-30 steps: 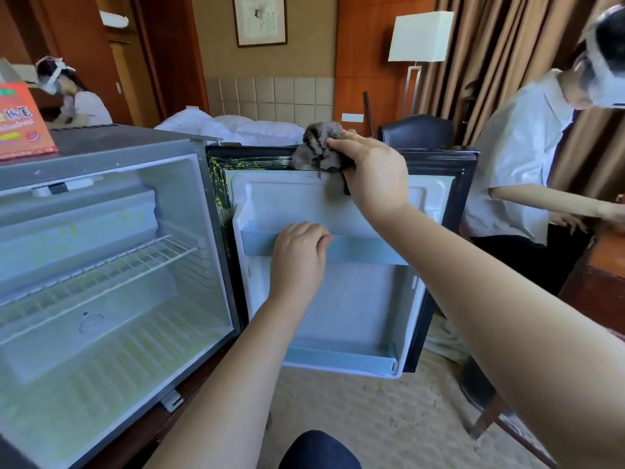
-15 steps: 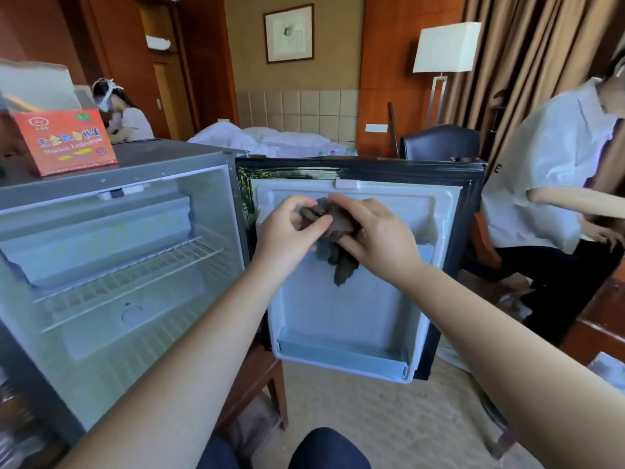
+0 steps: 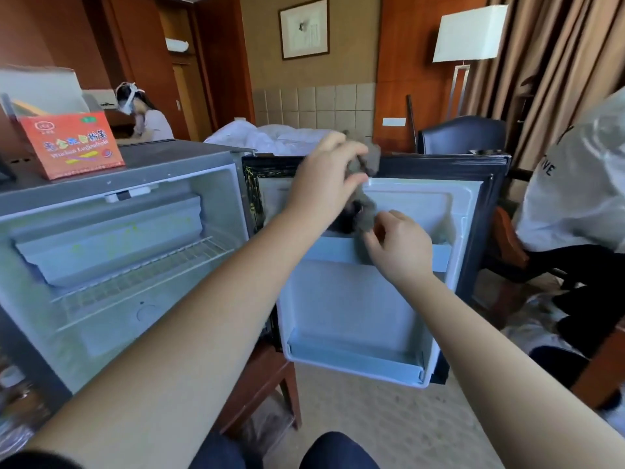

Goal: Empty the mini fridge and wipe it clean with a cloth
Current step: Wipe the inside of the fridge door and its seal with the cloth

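Now, left hand [image 3: 324,184] gripping cloth [image 3: 369,208], right hand [image 3: 400,247] pinching it, fridge door [image 3: 355,299] open.

Box [image 3: 72,145] sits on mini fridge [image 3: 162,164], at left. Wire shelf [image 3: 142,269] lies inside. Door [image 3: 355,306] stands to its right; cloth [image 3: 368,164] before door, chair [image 3: 461,135] behind.

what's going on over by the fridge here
A person is handling a crumpled grey cloth in front of the white-lined open door of a silver mini fridge. The left hand grips the cloth's upper part near the door's top edge. The right hand appears to pinch its lower end by the upper door shelf. The compartment shows only a white wire shelf, and an orange cardboard box sits on top.
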The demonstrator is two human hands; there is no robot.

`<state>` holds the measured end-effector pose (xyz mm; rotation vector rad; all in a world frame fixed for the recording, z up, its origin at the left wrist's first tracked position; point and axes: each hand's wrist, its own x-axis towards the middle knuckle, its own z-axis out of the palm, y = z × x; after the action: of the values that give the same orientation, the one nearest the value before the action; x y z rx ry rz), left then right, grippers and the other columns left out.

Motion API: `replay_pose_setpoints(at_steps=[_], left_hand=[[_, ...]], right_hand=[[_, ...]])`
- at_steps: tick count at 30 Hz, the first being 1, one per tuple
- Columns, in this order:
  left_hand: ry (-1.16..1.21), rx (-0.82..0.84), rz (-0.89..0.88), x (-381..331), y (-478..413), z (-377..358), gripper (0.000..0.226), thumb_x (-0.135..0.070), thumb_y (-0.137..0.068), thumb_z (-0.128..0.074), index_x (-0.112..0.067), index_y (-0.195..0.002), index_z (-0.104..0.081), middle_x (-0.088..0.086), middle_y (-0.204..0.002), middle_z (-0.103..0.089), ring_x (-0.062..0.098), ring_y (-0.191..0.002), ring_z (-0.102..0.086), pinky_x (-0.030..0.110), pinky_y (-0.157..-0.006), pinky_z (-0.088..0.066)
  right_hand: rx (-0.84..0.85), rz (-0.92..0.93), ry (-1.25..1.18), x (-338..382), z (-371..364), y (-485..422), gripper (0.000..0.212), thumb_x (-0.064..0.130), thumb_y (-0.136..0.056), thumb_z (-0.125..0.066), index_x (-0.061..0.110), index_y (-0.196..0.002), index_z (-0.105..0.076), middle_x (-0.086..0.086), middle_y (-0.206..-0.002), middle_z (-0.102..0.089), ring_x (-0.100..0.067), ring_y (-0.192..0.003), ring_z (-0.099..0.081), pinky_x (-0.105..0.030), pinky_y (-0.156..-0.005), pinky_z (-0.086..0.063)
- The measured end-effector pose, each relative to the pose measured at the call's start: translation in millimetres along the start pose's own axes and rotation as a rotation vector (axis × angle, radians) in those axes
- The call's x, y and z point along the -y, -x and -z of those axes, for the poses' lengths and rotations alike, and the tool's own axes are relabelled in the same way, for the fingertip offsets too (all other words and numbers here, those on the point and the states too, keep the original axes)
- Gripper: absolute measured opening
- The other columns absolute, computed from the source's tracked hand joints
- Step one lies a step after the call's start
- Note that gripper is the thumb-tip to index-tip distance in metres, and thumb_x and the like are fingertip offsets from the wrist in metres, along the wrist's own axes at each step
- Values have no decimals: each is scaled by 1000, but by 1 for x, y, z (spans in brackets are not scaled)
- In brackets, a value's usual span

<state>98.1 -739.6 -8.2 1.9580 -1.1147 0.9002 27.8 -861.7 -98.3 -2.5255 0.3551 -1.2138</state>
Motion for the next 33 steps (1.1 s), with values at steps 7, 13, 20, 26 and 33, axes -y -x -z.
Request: replay_pose_setpoints(at_steps=[7,13,20,26,33], left_hand=[[-295,-213,-172,27,-2,-39,35,-35,-72,-78,-12,-97,-73,8,-102,-63,25,-94,-50,36,-77,-40],[-205,-251,-246,45,-11,-40,29,-32,-82,-59,-3,-81,-62,11,-85,-60,21,-82,-44,34,-70,-41],[-258,-209,-248,66,-10,-26,24,-25,-83,-58,-1,-81,-60,14,-82,-57,21,-81,-42,32,-70,-39],[-271,-212,-75,98,3,-1,18,-17,-81,-71,-2,-85,-61,14,-88,-57,23,-89,-45,35,-76,-43],[-270,-125,-196,71,7,-9,30,-2,-83,-66,1,-113,-68,12,-116,-66,32,-102,-57,24,-96,-36]], right_hand=[[17,-16,24,0,2,-1,36,30,-90,-53,13,-62,-39,-2,-65,-45,-25,-59,-39,-27,-45,-15],[3,34,10,-1,2,3,27,28,-84,-53,13,-64,-42,0,-64,-44,-24,-59,-39,-24,-45,-16],[-18,36,-5,-8,0,-1,39,33,-92,-57,11,-62,-43,-2,-64,-47,-23,-58,-42,-24,-45,-19],[-33,60,-14,-9,-3,0,38,33,-92,-57,14,-63,-42,0,-64,-46,-22,-59,-41,-24,-45,-17],[-59,75,-22,-8,-4,-1,39,31,-91,-60,14,-61,-41,0,-63,-44,-22,-56,-39,-26,-48,-22]])
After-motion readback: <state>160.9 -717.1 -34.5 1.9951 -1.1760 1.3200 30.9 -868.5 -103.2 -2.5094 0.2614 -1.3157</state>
